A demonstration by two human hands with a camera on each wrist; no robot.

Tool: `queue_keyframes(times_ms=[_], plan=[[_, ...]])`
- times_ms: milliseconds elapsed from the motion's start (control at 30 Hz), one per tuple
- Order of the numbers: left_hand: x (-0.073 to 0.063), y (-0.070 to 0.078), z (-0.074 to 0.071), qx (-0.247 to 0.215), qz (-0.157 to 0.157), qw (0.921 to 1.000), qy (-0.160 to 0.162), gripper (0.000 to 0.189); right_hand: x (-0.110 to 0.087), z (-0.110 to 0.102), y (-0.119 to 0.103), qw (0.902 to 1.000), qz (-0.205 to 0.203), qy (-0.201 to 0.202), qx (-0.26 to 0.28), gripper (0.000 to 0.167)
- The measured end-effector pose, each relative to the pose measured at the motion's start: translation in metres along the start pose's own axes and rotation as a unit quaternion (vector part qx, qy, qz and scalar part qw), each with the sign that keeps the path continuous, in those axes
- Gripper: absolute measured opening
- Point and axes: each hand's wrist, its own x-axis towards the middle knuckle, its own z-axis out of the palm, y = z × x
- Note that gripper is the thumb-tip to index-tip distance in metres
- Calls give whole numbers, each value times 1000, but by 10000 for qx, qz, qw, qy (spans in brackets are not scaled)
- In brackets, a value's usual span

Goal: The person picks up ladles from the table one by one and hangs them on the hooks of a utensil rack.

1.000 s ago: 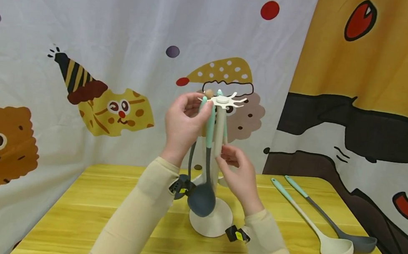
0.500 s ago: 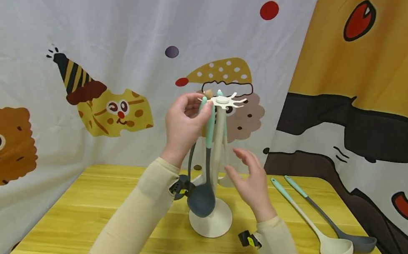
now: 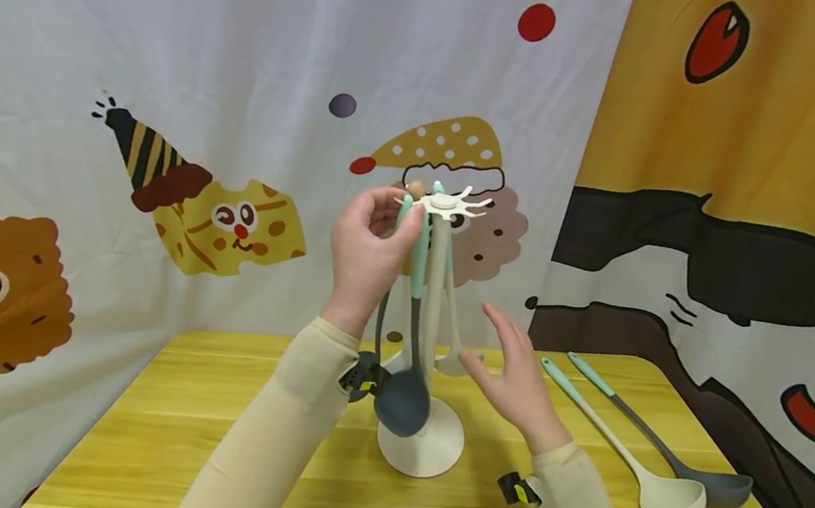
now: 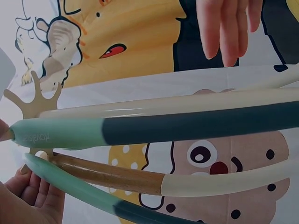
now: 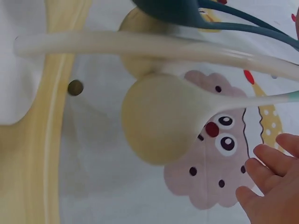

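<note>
A cream utensil rack (image 3: 433,307) stands upright on a round base, with hooked arms at its top. My left hand (image 3: 365,253) grips the top at the hooks, thumb tip right at the end of a mint handle (image 4: 60,133). From that handle hangs a dark ladle (image 3: 402,404). Beside it hang another dark-ended utensil (image 4: 93,193) and one with a wooden handle (image 4: 112,173). Behind the pole hangs a cream round-headed utensil (image 5: 161,119) with a mint handle. My right hand (image 3: 521,380), fingers spread and holding nothing, is to the right of the pole.
On the right of the wooden table (image 3: 206,432) lie a cream ladle (image 3: 674,501) and a dark ladle (image 3: 726,488), both with mint handles. A cartoon-print cloth (image 3: 266,37) hangs behind the table.
My right hand has let go near the pole and moved right and down, its fingers spreading. The cream hanging utensil has swung out to the right. My left hand stays at the hooks.
</note>
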Motion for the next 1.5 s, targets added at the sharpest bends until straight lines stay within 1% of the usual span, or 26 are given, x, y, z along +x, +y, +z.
queue_keyframes(times_ms=[233,467,667,900,1100,1333,1500], plan=[[0,-1,0,62,27,10000,13,26,-8,-4,13,9981,249,-435,-355,80],[-1,0,1,43,51,10000,-1,27,-16,-5,31,9943,164,-661,-823,85],[-1,-1,1,57,109,9999,8,27,-22,-7,46,9896,239,-828,-1150,88],[-1,-2,1,77,136,9999,-7,26,-30,-13,64,9776,329,-1235,-1671,91],[-2,-2,1,35,126,9999,5,26,-33,-20,74,9674,336,-1531,-1988,93],[-1,-1,0,-89,111,9999,-13,26,-34,-31,82,9532,591,-1914,-2264,95],[-2,-1,0,-108,90,9999,-7,26,-35,-38,91,9444,603,-2063,-2490,96]])
